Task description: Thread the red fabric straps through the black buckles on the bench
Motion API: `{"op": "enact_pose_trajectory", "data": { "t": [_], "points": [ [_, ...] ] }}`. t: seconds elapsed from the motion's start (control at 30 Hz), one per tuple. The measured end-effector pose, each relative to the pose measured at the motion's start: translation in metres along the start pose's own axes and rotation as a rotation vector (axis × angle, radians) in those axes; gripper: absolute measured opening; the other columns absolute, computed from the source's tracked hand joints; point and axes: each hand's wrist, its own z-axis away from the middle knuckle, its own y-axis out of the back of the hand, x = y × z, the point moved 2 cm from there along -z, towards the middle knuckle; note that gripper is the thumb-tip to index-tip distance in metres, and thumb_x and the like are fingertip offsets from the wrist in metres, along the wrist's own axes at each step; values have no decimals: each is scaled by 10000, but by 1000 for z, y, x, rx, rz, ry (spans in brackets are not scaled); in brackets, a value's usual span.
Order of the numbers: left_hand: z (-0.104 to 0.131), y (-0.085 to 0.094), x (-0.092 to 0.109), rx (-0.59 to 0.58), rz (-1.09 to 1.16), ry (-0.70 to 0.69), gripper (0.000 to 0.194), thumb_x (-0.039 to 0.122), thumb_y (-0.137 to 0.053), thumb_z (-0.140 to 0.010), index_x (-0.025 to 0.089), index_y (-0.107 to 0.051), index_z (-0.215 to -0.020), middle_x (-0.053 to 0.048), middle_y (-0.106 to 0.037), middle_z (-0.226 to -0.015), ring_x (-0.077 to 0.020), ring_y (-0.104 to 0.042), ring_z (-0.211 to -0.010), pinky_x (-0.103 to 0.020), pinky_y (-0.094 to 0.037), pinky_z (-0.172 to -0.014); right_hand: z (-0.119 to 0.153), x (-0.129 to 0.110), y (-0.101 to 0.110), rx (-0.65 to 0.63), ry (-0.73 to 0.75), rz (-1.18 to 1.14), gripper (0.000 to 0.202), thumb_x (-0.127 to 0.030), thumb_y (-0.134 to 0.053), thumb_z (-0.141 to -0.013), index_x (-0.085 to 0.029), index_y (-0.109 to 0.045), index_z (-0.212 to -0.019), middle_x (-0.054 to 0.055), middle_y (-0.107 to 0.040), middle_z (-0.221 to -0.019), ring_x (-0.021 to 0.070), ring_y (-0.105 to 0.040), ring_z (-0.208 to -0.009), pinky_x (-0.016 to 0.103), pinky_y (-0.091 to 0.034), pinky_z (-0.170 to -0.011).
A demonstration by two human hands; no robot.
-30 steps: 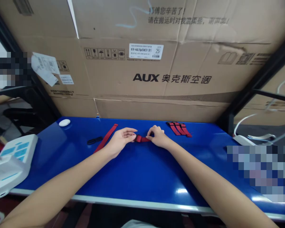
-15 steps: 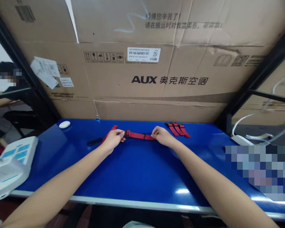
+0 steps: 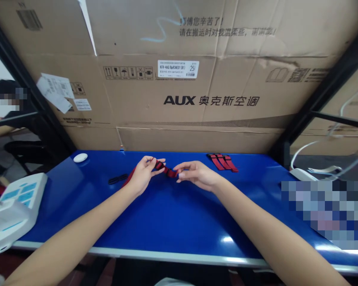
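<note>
The left hand [image 3: 143, 173] and right hand [image 3: 197, 174] pinch a short red strap [image 3: 166, 170] with black buckles between them, over the far middle of the blue desk [image 3: 167, 222]. Three red straps [image 3: 222, 162] lie side by side to the right, near the cardboard [image 3: 137, 137].

A printed cardboard wall [image 3: 143, 103] rises behind the glossy blue table [image 3: 179, 214] — black metal posts [image 3: 304, 103] flanking it, light glinting off the tabletop

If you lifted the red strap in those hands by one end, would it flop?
Probably: the red strap already bends between the left hand and right hand. Its dark buckles look rigid, so they'd likely hold their shape.
</note>
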Motion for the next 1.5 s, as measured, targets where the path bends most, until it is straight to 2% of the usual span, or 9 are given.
{"op": "enact_pose_trajectory", "data": {
  "t": [0.17, 0.3, 0.47, 0.63, 0.77, 0.93, 1.17, 1.33, 1.5],
  "points": [
    [6, -10, -7, -44, 0, -10, 287, 366, -741, -767, 151, -570, -850, -103, -726, -974, -224, -669, -997, -458, -447, -999, -5, 12, -13, 69, 74, 318, 190, -276, -752, -666, -134, -659, -751, 20, -658, -649, 168, -665, -631, 322, -516, -698],
    [5, -9, -14, -8, 11, 27, 300, 367, -765, -735, 139, -619, -864, -107, -727, -965, -226, -667, -990, -445, -439, -1003, -6, 14, -9, 76, 154, 496, 113, -216, -671, -720, -159, -619, -803, 13, -649, -723, 140, -639, -619, 288, -499, -656],
    [2, -5, -15, 51, 39, 17, 283, 357, -780, -714, 131, -652, -826, -94, -725, -932, -213, -670, -951, -433, -432, -1013, 9, 9, -22, -82, 240, 864, 160, -291, -706, -725, -182, -623, -808, 34, -619, -884, 127, -588, -677, 256, -454, -628],
    [0, -1, -16, 96, 47, -10, 259, 347, -785, -706, 136, -680, -814, -81, -720, -923, -208, -659, -963, -428, -429, -1022, 15, 16, -31, 212, 14, 1237, 337, -345, -798, -647, -189, -551, -815, 47, -612, -815, 167, -552, -673, 269, -370, -573],
    [1, -1, -18, 98, 43, -10, 251, 343, -783, -706, 134, -702, -818, -87, -718, -944, -214, -652, -976, -432, -427, -1024, 11, 23, -25, 201, -141, 1139, 289, -237, -757, -678, -193, -560, -885, 3, -611, -717, 144, -548, -610, 245, -337, -527],
    [2, -1, -16, 73, 32, 8, 246, 320, -791, -693, 129, -726, -835, -100, -718, -982, -225, -639, -1017, -420, -410, -1037, 7, 19, -21, 32, -17, 828, 488, -125, -668, -694, -209, -580, -1167, -62, -559, -623, 102, -517, -546, 221, -379, -553],
    [3, -2, -13, 126, 62, 41, 227, 281, -805, -667, 116, -735, -806, -112, -729, -967, -228, -644, -1020, -399, -401, -1039, 4, 13, -29, -120, 12, 256, 339, -248, -650, -715, -138, -701, -1030, 49, -662, -818, 137, -575, -692, 276, -458, -669],
    [8, -7, -11, 112, 72, 70, 249, 287, -803, -674, 117, -734, -843, -121, -725, -1007, -236, -640, -1039, -404, -401, -1032, -2, 13, -29, 136, 204, 590, 229, -393, -658, -773, -171, -713, -782, 27, -602, -760, 124, -498, -643, 276, -423, -634],
    [15, -13, -11, 53, -2, 46, 268, 318, -774, -715, 123, -739, -894, -122, -717, -1047, -251, -617, -1081, -400, -395, -1030, -8, 14, -29, 197, 309, 713, 250, -395, -603, -829, -181, -667, -716, 21, -578, -770, 139, -515, -703, 287, -412, -706]
  ]
}}
